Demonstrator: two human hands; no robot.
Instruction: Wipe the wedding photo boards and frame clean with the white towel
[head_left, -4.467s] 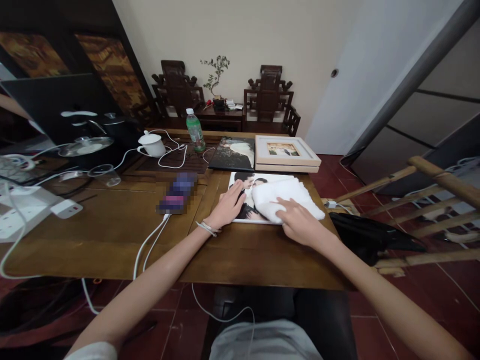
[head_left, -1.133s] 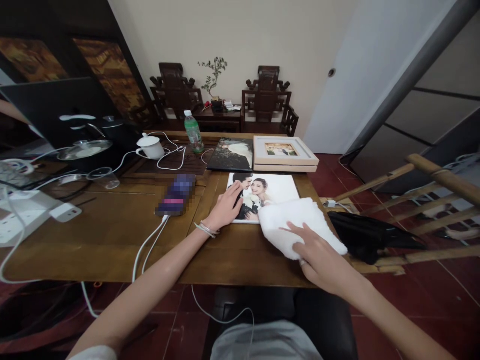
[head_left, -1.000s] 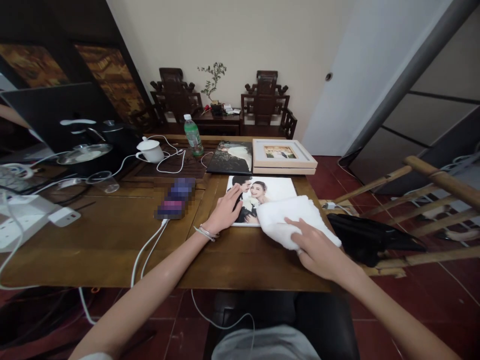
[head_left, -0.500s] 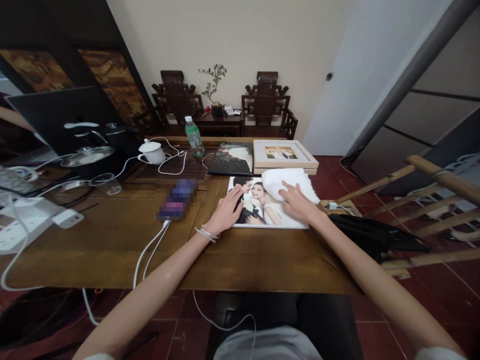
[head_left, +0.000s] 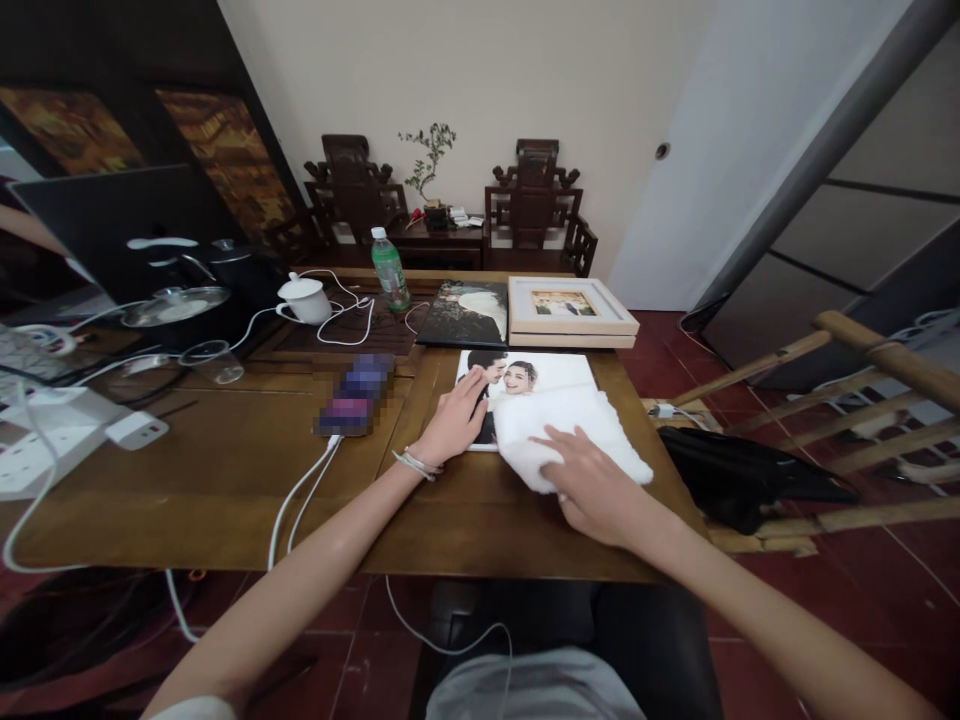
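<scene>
A glossy photo panel (head_left: 555, 368) showing a couple lies flat on the wooden table. My left hand (head_left: 454, 412) rests on its left edge, fingers stretched out, holding nothing. On the right, my right hand (head_left: 589, 475) grips and presses a folded white towel (head_left: 570, 420), which covers the panel's lower right part and hangs over its near edge. Just beyond the panel are a dark photo album (head_left: 461, 312) and a white picture frame (head_left: 574, 310) with a light wooden side.
A phone (head_left: 356, 395) with a white cable lies to the left. Further left are a lidded white cup (head_left: 304, 298), a green-labelled bottle (head_left: 390, 268), a clear plastic cup (head_left: 212, 362), a pot (head_left: 176, 310) and a power strip (head_left: 52, 440). A wooden rack (head_left: 885, 350) stands right.
My right hand has drawn the towel toward me and slightly left, from the panel's upper right to its lower edge. My left hand has stayed in place.
</scene>
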